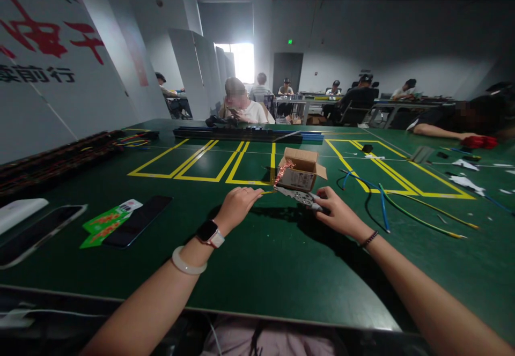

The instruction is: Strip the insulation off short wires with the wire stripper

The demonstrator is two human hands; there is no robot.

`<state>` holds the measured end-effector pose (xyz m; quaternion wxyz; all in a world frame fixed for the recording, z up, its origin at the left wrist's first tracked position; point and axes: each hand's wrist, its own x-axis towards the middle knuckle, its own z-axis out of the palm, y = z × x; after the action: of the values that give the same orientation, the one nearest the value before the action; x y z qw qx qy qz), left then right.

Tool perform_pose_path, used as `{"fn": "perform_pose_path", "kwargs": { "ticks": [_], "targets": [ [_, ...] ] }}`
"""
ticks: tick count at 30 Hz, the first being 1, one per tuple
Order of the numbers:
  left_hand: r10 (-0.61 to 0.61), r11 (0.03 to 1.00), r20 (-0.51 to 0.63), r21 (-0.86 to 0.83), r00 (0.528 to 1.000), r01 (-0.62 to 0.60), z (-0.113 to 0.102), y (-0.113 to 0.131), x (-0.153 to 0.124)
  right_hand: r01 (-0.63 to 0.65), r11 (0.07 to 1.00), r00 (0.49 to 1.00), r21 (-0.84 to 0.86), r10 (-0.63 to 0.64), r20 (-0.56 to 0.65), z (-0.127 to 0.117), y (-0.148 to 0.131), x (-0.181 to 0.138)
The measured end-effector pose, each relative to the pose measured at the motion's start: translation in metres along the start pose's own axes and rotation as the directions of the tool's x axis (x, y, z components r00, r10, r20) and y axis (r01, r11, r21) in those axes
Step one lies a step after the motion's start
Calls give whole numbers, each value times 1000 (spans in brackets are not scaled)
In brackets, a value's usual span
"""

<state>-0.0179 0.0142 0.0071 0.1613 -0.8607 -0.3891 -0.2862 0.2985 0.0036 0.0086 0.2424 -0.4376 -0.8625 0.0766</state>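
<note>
My left hand [238, 206] is closed on a thin yellow wire [267, 192] that points to the right. My right hand [336, 209] grips the handles of metal wire strippers [295, 195], a flat silver tool with several round holes. The wire's far end meets the tip of the strippers; whether the jaws are closed on it I cannot tell. Just behind the tool stands an open cardboard box [300, 168]. A bundle of bare copper strands [284, 172] hangs over its left side.
Blue and green cables [384, 206] lie to the right. A dark phone [139, 221] rests on green packets [104, 222] at the left, beside another phone [38, 235]. Black bars [241, 134] line the far edge. At the right a person's arm [438, 131] reaches over the table.
</note>
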Motion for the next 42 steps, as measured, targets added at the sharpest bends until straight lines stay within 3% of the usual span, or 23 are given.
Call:
{"fn": "perform_pose_path", "kwargs": {
  "ticks": [8, 22, 30, 36, 42],
  "targets": [
    [-74, 997, 28, 15, 997, 73, -5, 5, 0, 51, 935, 985, -350, -105, -136, 0, -4, -2],
    [-113, 991, 80, 74, 990, 107, 0, 6, -2, 29, 777, 983, -628, -136, -124, 0, -19, -4],
    [-126, 991, 31, 52, 992, 124, 1, 3, -3, 77, 776, 981, -626, -172, -92, -1, -25, -4],
    [-140, 990, 6, 22, 990, 140, 1, 3, -3, 102, 844, 959, -527, -223, -172, -1, -18, -3],
    [-115, 992, 46, 62, 992, 112, 2, 3, -3, 59, 862, 969, -503, -170, -178, 4, -17, -2]
  ]
}}
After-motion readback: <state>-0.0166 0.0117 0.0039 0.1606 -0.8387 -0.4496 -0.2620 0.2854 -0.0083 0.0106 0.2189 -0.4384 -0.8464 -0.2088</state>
